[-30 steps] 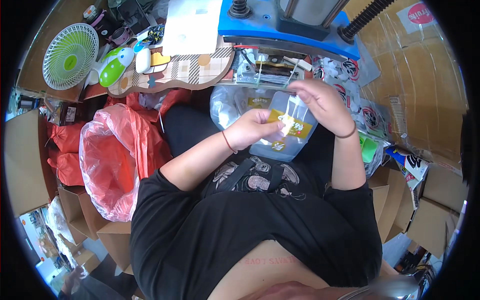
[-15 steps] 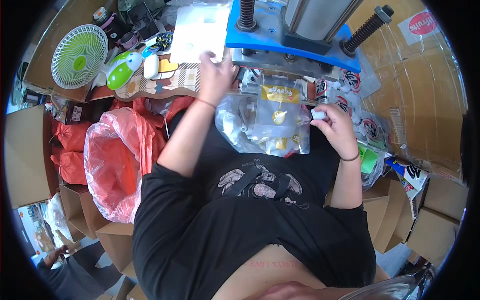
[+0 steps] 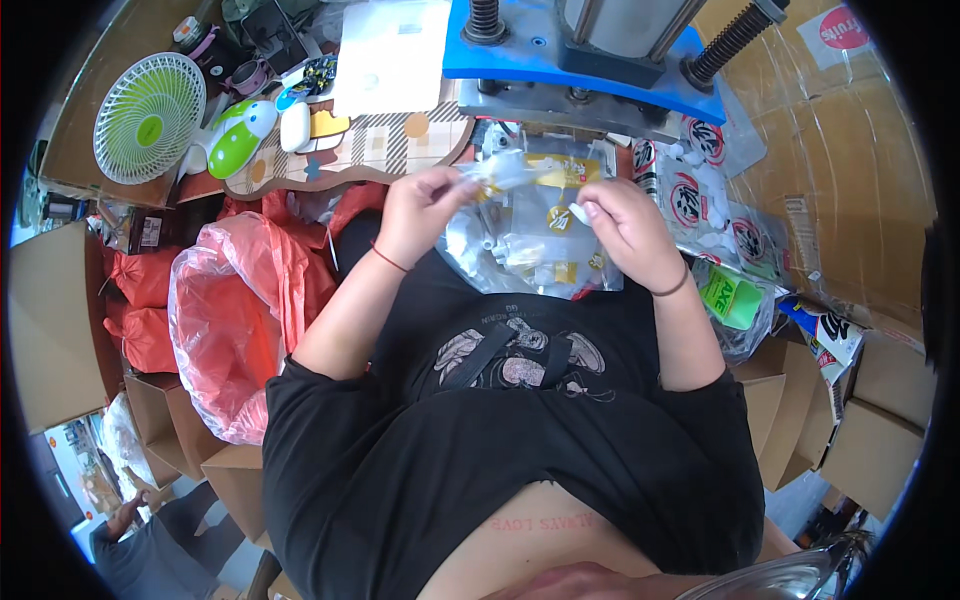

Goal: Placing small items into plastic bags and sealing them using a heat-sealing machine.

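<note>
Between the 2 hands (image 3: 415, 218) (image 3: 632, 238), room opens over the pouches (image 3: 540, 238), but the blue press (image 3: 525, 62) blocks beyond.

Clear pouch (image 3: 508, 172), glossy (outline partly blurred), aslant at upper centre. Small white piece (image 3: 579, 212) lower right of it. Translucent gold-banded pouch (image 3: 533, 222) spread flat between.

The top edge crops the press (image 3: 520, 58). The bag (image 3: 508, 170) in the left hand (image 3: 415, 218) is blurred; the right hand (image 3: 635, 238) partly hides a white piece (image 3: 578, 212). The rim crops a person (image 3: 170, 550).
</note>
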